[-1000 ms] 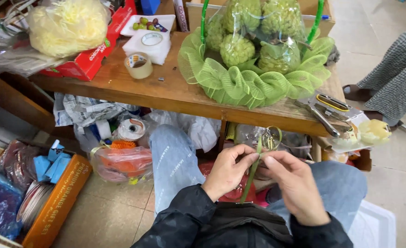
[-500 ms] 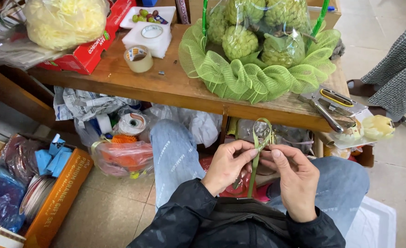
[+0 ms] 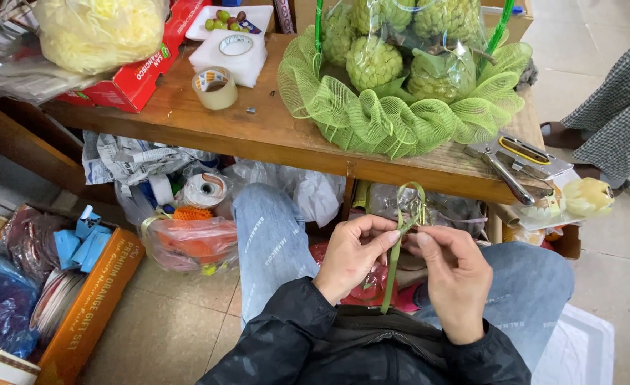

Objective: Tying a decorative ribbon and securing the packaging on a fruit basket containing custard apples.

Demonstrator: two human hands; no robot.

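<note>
A tape roll [image 3: 215, 88] is set on the wooden table [image 3: 272, 139], left of the fruit basket [image 3: 400, 71]; a staple gun [image 3: 518, 160] lies right.

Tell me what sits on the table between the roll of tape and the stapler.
In the head view, a fruit basket trimmed with green mesh ruffle sits on the wooden table between the tape roll and the stapler.

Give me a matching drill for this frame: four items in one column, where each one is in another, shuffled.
Items:
1. green ribbon
2. tape roll
3. staple gun
4. orange box

Places:
A. on the floor, left of the knees
B. pinched between left hand and right hand
C. right end of the wooden table
D. on the table beside the red carton

Pairs: 1-B, 2-D, 3-C, 4-A
</note>
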